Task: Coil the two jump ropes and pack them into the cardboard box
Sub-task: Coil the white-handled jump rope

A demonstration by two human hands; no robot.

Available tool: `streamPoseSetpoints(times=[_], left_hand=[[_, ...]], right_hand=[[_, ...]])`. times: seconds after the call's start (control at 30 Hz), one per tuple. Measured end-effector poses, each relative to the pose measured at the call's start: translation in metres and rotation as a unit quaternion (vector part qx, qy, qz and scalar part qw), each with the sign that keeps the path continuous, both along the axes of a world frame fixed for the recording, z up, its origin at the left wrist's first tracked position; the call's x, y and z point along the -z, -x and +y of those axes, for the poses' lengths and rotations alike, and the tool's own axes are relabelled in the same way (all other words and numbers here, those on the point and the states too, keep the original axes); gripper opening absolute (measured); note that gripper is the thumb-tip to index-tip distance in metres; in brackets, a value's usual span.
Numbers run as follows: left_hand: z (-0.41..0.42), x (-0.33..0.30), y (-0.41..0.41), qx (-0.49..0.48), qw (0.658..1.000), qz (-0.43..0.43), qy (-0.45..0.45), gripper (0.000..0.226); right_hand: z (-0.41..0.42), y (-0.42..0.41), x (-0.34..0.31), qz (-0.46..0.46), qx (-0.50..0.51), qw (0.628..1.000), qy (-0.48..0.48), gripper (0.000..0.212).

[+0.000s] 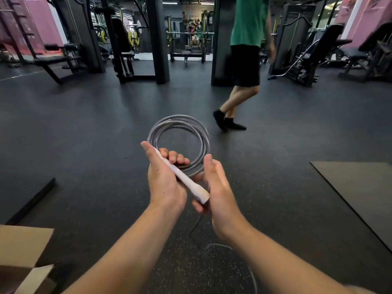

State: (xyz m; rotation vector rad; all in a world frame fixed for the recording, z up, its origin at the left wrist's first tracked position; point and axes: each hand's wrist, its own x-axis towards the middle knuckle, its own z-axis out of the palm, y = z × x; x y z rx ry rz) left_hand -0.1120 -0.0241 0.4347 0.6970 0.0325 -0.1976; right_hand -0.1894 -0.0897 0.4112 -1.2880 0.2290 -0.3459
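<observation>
Writing: none readable. One coiled jump rope (pixel 180 143) with white handle (pixel 182 176), gripped by left hand (pixel 164 179); right hand (pixel 216 185) beside it pinches the handle's end.

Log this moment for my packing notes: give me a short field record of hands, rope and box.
left hand: grips the white handle with the coil
right hand: fingers curled at the handle's lower end
rope coil: several grey loops, held up above the floor
loose rope: tail trails down to the floor between the forearms
cardboard box: open, lower left, rope not in it
bystander: in a green shirt, walking beyond
second rope: not seen
</observation>
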Motion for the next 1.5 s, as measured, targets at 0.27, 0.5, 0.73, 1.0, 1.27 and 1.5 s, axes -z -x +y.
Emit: streamPoseSetpoints(times=[0.27,0.5,0.73,1.0,1.27,1.5], left_hand=[[-0.013,0.021,0.02,-0.005,0.984,-0.082,-0.156,0.037],[0.01,0.016,-0.019,0.088,0.978,-0.129,-0.138,0.043],[0.061,-0.031,-0.043,0.239,0.72,-0.375,-0.533,0.084],[0.029,-0.039,-0.004,0.237,0.448,-0.478,-0.718,0.114],[0.034,-0.021,-0.015,0.291,0.557,-0.431,-0.648,0.054],[0.046,-0.02,-0.022,0.321,0.689,-0.36,-0.542,0.028]], right_hand=[[-0.005,-0.01,-0.01,0.004,0.131,0.99,0.048,0.027],[-0.053,-0.011,-0.03,0.049,0.088,0.972,0.214,0.024],[-0.091,-0.002,-0.04,0.069,-0.047,0.887,0.454,0.024],[-0.078,0.0,-0.041,0.116,-0.086,0.807,0.572,0.035],[-0.08,0.001,-0.04,0.103,-0.122,0.885,0.437,0.042],[-0.078,0.003,-0.038,0.061,-0.136,0.943,0.298,0.073]])
